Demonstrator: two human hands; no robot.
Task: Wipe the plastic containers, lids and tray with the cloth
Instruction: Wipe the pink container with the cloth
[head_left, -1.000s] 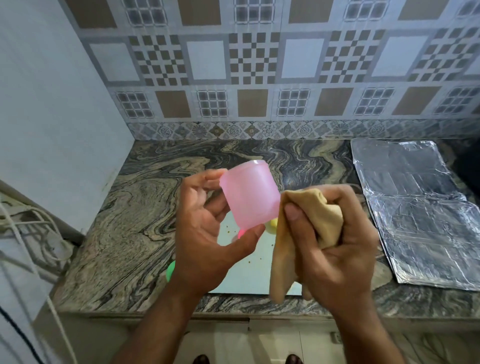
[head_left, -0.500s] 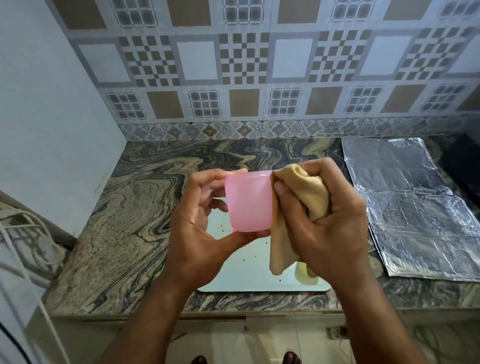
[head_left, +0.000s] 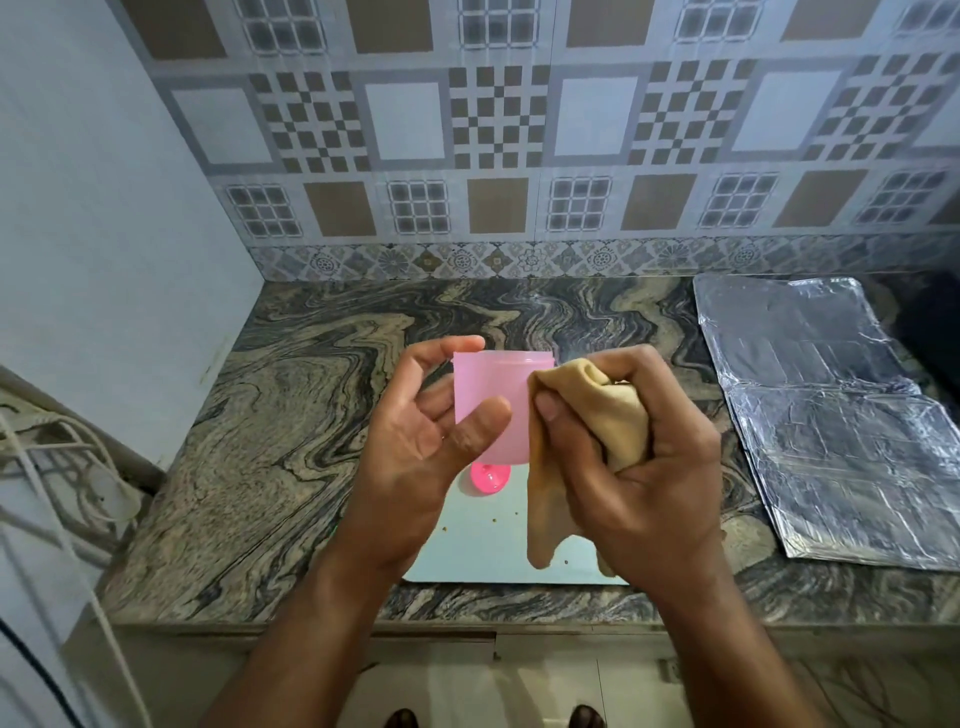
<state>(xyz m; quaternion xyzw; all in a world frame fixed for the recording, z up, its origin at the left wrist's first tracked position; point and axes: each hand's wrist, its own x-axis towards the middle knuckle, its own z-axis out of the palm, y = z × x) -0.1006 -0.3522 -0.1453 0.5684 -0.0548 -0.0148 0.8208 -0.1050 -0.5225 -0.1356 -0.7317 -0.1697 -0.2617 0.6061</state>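
Since the earlier frame: pink container (head_left: 497, 400) turned from tilted to upright, mouth up, cloth (head_left: 587, 441) now pressed on its right side, pink lid (head_left: 489, 477) now uncovered beneath.

Marbled countertop (head_left: 291, 431) across the whole lower scene, patterned tile wall (head_left: 498, 130) behind. Crinkled foil sheets (head_left: 826, 415) at far right, lying flat, well apart from the hands. Pale tray (head_left: 483, 551) at the front edge of the counter, speckled with a few crumbs, largely hidden by both hands. Right hand (head_left: 649, 483) clenched tight round the bunched tan cloth, thumb flat on the fabric, a loose tail hanging down over the tray. Left hand (head_left: 421, 457) curled round the container, thumb across the front wall, fingertips at the rim. Container aloft above the tray, between the two hands. Lid resting on the tray just below the container.
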